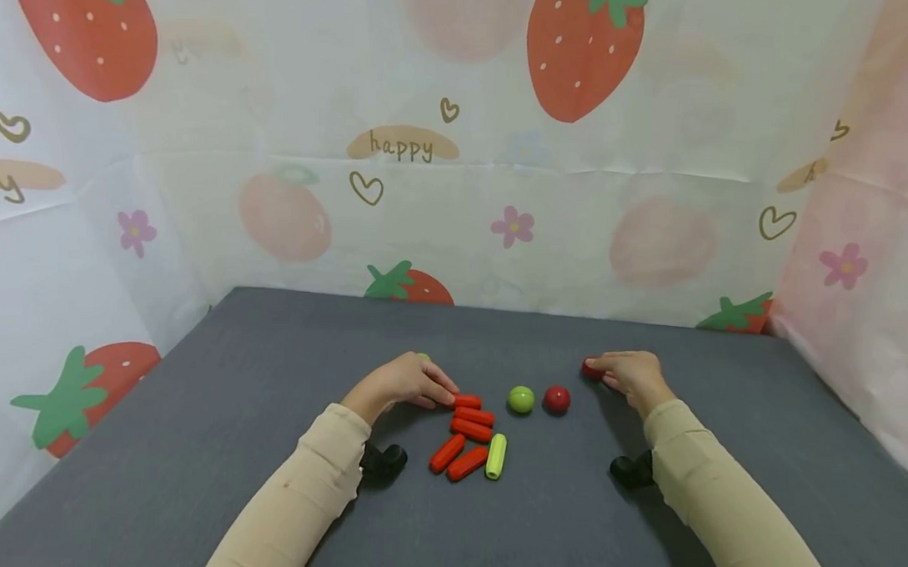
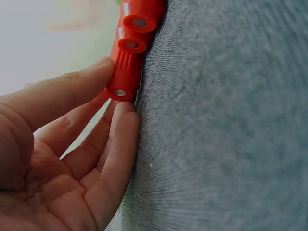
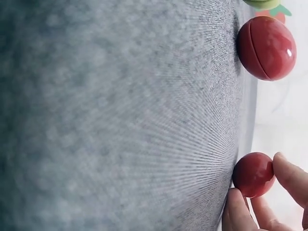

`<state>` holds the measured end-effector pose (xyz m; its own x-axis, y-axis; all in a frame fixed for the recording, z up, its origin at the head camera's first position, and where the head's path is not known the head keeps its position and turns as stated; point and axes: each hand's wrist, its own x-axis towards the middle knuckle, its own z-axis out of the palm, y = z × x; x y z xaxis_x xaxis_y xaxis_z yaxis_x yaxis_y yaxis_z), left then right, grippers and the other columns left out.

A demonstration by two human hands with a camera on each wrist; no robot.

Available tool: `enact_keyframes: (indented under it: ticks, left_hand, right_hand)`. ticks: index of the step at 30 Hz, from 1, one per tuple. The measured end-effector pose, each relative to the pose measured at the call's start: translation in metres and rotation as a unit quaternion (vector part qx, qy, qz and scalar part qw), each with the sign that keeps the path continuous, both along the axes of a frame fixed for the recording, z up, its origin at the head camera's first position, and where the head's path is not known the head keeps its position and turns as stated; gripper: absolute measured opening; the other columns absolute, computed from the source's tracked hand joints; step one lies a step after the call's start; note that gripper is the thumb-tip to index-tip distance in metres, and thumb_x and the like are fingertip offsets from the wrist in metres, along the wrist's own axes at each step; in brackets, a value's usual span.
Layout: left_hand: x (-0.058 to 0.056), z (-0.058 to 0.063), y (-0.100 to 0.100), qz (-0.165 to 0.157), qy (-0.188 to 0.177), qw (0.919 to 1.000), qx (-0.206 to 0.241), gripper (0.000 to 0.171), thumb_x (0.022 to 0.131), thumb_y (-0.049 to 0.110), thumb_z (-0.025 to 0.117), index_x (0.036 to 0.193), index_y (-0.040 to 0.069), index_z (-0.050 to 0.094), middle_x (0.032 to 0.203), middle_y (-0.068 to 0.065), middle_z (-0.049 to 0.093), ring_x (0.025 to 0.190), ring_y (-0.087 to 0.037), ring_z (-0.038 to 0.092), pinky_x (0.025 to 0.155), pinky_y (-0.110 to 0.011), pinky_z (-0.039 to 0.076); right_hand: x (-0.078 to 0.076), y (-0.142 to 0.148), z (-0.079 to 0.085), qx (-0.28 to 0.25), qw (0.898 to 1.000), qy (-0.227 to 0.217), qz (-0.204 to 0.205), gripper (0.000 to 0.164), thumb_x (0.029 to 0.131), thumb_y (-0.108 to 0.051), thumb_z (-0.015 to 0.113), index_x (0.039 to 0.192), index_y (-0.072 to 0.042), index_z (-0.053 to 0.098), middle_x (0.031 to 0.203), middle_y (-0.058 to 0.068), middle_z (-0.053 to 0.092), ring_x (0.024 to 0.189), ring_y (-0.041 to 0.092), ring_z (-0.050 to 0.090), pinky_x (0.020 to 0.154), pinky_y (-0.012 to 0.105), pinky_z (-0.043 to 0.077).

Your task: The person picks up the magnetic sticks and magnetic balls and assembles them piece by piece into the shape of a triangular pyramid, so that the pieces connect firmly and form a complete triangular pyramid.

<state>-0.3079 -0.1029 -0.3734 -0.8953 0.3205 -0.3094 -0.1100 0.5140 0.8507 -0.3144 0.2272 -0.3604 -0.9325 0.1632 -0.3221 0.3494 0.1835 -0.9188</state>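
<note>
My left hand point(image 1: 407, 379) pinches the end of a short red rod point(image 1: 468, 401), the farthest of a loose group. In the left wrist view, the thumb and fingertips grip this red rod point(image 2: 126, 72), which has a silver disc in its end. Just nearer lie more red rods point(image 1: 471, 430) and a yellow-green rod point(image 1: 496, 457). On the right, my right hand point(image 1: 629, 375) pinches a small red ball point(image 3: 253, 174) between thumb and fingers, low at the table surface. A second red ball point(image 1: 557, 400) sits to its left, beside a green ball point(image 1: 521, 399).
The dark grey table point(image 1: 272, 335) meets a strawberry-print curtain point(image 1: 441, 225) at its back edge. Another green thing point(image 1: 423, 356) peeks out behind my left hand, mostly hidden. Black wrist mounts point(image 1: 383, 462) stick out under both forearms.
</note>
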Motion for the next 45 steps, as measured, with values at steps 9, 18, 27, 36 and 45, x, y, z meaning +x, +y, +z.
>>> enact_keyframes:
  ticks: [9,18,27,36,45]
  left_hand:
    - [-0.002,-0.002,-0.002,0.018,0.003,0.9993,0.031,0.021,0.087,0.01,0.076,0.107,0.002,0.077,0.122,-0.013,0.068,0.091,-0.017,0.07,0.084,-0.032,0.062]
    - [0.001,-0.003,-0.004,0.035,0.017,0.9977,0.055,0.02,0.086,0.006,0.075,0.106,0.001,0.077,0.121,-0.014,0.069,0.091,-0.017,0.071,0.083,-0.032,0.062]
    - [0.003,-0.004,-0.001,0.048,0.031,0.9959,0.069,0.02,0.087,0.006,0.075,0.106,0.002,0.077,0.117,-0.014,0.071,0.091,-0.018,0.073,0.084,-0.033,0.062]
    - [0.002,-0.004,-0.001,0.053,0.045,0.9942,0.082,0.023,0.088,0.01,0.075,0.109,0.003,0.076,0.117,-0.013,0.071,0.097,-0.019,0.073,0.09,-0.035,0.06]
    - [0.004,-0.001,0.002,0.072,0.057,0.9906,0.102,0.022,0.091,0.012,0.072,0.111,0.004,0.075,0.127,-0.013,0.067,0.1,-0.022,0.072,0.098,-0.04,0.056]
  right_hand:
    - [0.001,-0.001,-0.001,0.005,1.0,0.003,0.005,0.057,0.096,-0.01,0.064,0.144,0.011,0.043,0.155,0.025,0.038,0.142,0.031,0.043,0.111,0.037,0.046]
    - [0.011,-0.009,0.001,0.007,0.999,0.007,0.038,0.056,0.095,-0.02,0.069,0.144,-0.001,0.05,0.152,0.021,0.044,0.107,0.012,0.07,0.107,0.038,0.05]
    - [0.016,-0.018,0.005,0.019,0.992,0.066,0.105,0.055,0.096,-0.017,0.067,0.145,0.0,0.049,0.152,0.021,0.043,0.103,0.003,0.063,0.109,0.038,0.049]
    - [0.02,-0.035,0.008,0.091,0.973,0.134,0.167,0.049,0.093,-0.02,0.071,0.135,0.002,0.059,0.138,0.022,0.058,0.103,0.006,0.067,0.104,0.041,0.053]
    - [0.027,-0.044,0.01,0.114,0.966,0.136,0.19,0.048,0.095,-0.023,0.068,0.137,-0.003,0.059,0.138,0.019,0.059,0.127,0.032,0.054,0.109,0.05,0.046]
